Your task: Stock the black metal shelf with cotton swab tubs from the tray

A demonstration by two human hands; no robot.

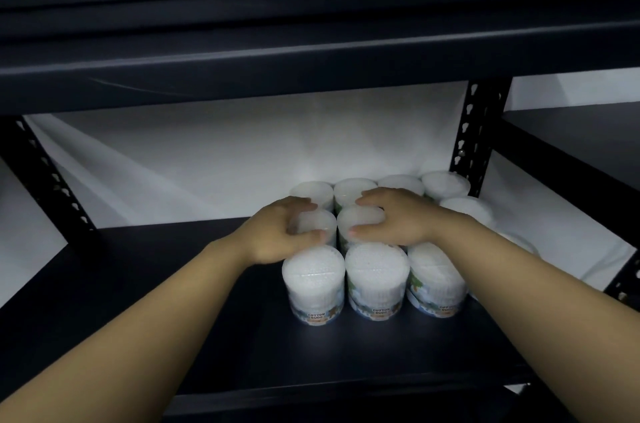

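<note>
Several clear cotton swab tubs stand in rows on the right half of the black metal shelf [173,318]. My left hand [280,233] curls around a middle-row tub [317,223]. Beside it, my right hand [394,220] grips the neighbouring middle-row tub [360,221] from the right. The front row holds three tubs, among them one at the left [313,284] and one in the centre [376,280], with labels reading COTTON BUDS. More tubs [446,184] line the back. The tray is out of view.
A black shelf board [242,76] hangs low overhead. Perforated uprights stand at the right rear [474,131] and at the left [45,173]. White cloth [225,152] covers the wall behind. A second shelf unit [595,135] adjoins on the right.
</note>
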